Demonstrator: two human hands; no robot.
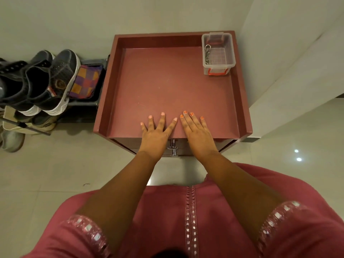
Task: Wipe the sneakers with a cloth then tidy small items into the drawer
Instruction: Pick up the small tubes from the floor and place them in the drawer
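Two bare hands are lying flat, fingers straight and spread, on the near edge of the reddish-brown wooden cabinet top (pixel 167 86): the left hand (pixel 156 133) and the right hand (pixel 198 132) are resting side by side, just apart, gripping nothing. Below them, at six o'clock, the drawer front with its chrome handle (pixel 173 147) is sitting nearly closed. At one o'clock, in the far right corner, a clear plastic box with red clips (pixel 217 53) is holding a metal key ring (pixel 207 53). At nine o'clock, dark grey sneakers with white soles (pixel 55 81) are standing on a shoe rack, long axes running near to far, toes pointing away. A checked cloth (pixel 86 81) is lying just beside them.
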